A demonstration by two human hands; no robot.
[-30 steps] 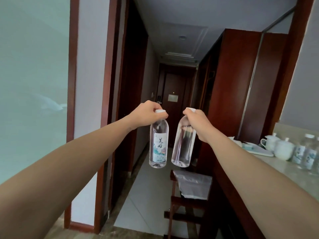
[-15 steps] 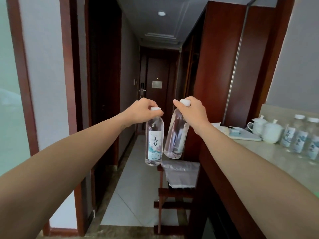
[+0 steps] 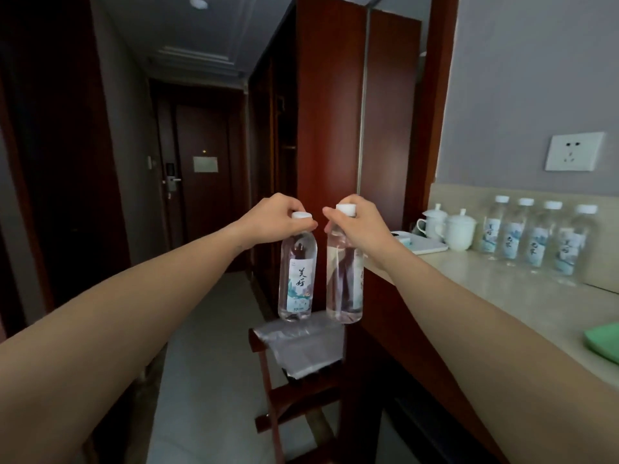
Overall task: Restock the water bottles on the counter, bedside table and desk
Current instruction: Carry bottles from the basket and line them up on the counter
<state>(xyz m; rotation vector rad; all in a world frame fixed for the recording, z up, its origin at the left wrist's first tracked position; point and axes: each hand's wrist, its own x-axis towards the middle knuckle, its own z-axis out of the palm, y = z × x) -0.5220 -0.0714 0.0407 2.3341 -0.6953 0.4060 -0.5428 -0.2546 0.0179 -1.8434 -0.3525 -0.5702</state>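
My left hand (image 3: 274, 219) grips the white cap of a clear water bottle (image 3: 297, 279) with a blue-green label, hanging upright in mid-air. Beside it my right hand (image 3: 360, 226) holds a second water bottle (image 3: 345, 283) by its cap, its label turned away. Both bottles hang side by side, nearly touching, just left of the pale stone counter (image 3: 495, 289). Several matching bottles (image 3: 536, 239) stand in a row at the back of that counter, against the wall.
Two white lidded cups (image 3: 449, 227) and a white tray (image 3: 422, 244) sit on the counter near a dark wooden wardrobe (image 3: 328, 128). A green cloth (image 3: 603, 341) lies at the right edge. Below the bottles stands a wooden luggage rack (image 3: 294, 390) with a plastic sheet. A corridor leads to the door (image 3: 201, 175).
The view has turned right and moved closer to the counter, bringing the full row of bottles and a wall socket into sight. Both hands keep holding their bottles, now closer together.
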